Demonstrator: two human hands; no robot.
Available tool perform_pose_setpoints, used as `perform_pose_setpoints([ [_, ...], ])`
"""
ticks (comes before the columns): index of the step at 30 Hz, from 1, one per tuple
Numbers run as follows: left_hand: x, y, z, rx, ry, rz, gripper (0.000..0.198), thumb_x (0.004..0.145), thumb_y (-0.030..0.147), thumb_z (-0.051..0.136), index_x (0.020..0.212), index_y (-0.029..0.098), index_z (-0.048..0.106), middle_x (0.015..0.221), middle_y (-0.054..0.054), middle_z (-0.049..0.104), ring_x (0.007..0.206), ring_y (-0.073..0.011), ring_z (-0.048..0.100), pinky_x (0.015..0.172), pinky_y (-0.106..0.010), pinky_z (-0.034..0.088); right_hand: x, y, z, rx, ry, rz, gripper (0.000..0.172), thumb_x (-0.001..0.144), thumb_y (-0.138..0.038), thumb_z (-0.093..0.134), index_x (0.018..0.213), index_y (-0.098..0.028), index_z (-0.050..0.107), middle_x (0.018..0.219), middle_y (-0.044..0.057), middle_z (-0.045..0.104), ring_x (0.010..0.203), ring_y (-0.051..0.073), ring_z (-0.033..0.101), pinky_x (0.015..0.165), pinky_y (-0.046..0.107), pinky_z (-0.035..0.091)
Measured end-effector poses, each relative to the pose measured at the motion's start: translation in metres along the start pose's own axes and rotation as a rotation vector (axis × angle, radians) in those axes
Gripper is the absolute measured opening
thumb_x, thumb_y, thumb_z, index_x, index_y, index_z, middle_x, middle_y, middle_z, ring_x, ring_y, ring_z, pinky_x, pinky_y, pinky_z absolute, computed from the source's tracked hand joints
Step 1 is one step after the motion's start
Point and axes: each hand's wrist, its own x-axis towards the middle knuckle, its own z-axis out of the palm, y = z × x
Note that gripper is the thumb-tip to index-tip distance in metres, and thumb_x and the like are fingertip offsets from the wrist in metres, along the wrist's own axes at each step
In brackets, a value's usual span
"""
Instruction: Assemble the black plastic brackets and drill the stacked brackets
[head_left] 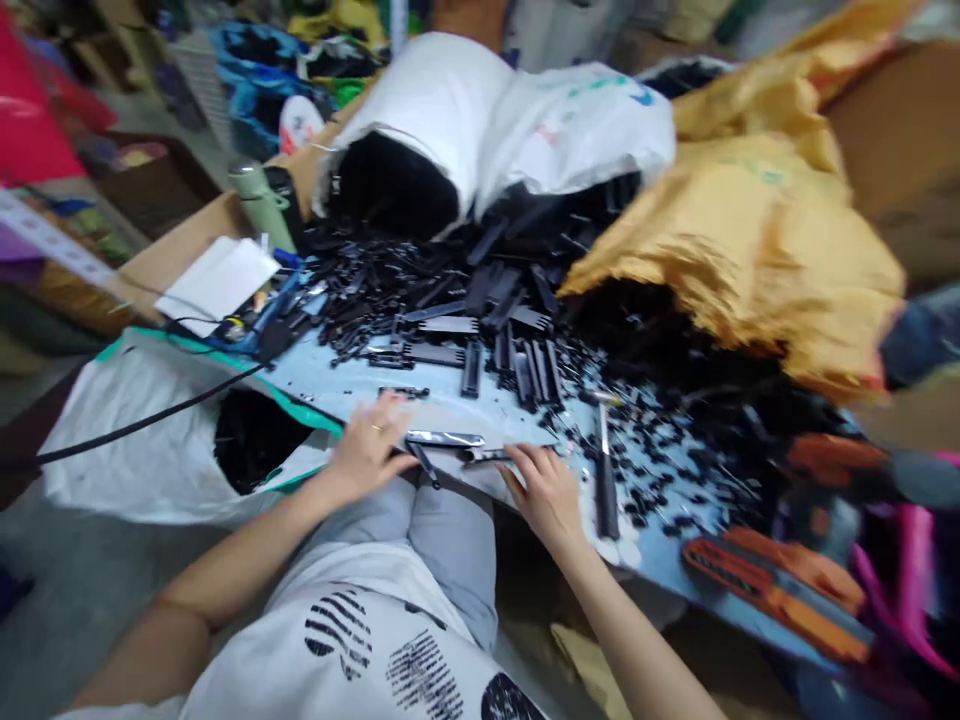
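Observation:
My left hand (371, 447) rests at the near edge of a pale blue table (450, 405), fingers curled down onto a thin dark strip (444, 438) lying flat there. My right hand (546, 487) lies a little to the right, its fingers bent over the end of another small dark part (487, 456) at the table's edge. Motion blur hides whether either hand really grips its piece. Just beyond the hands lie several black plastic comb-like parts (465, 350) in rows and loose heaps.
A white sack (480, 120) and a yellow sack (757, 240) spill black parts over the table's back. Another white sack (165, 440) with black parts sits on the floor to the left. A hammer (604, 470), a green bottle (259, 205), white paper (217, 280) and orange pieces (780, 585) are nearby.

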Motion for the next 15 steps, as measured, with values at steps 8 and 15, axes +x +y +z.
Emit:
perform_pose_setpoints([
  [8, -0.154, -0.228, -0.200, 0.627, 0.055, -1.355, 0.102, 0.066, 0.063, 0.069, 0.129, -0.010, 0.034, 0.128, -0.034, 0.045, 0.121, -0.0435, 0.040, 0.092, -0.066, 0.031, 0.037, -0.168, 0.100, 0.906, -0.885, 0.446, 0.056, 0.080, -0.070, 0.045, 0.085, -0.016, 0.059, 0.068, 0.008, 0.062, 0.056, 0.018, 0.058, 0.046, 0.027, 0.045],
  [15, -0.200, -0.287, -0.188, 0.082, 0.319, -1.485, 0.055, 0.078, 0.058, 0.058, 0.068, 0.004, 0.054, 0.074, -0.006, 0.062, 0.094, -0.0255, 0.057, 0.088, -0.039, 0.043, 0.098, -0.245, 0.179, 0.960, -0.669, 0.563, 0.034, 0.081, -0.049, 0.049, 0.070, -0.017, 0.046, 0.050, -0.002, 0.045, 0.046, 0.010, 0.044, 0.040, 0.019, 0.033],
])
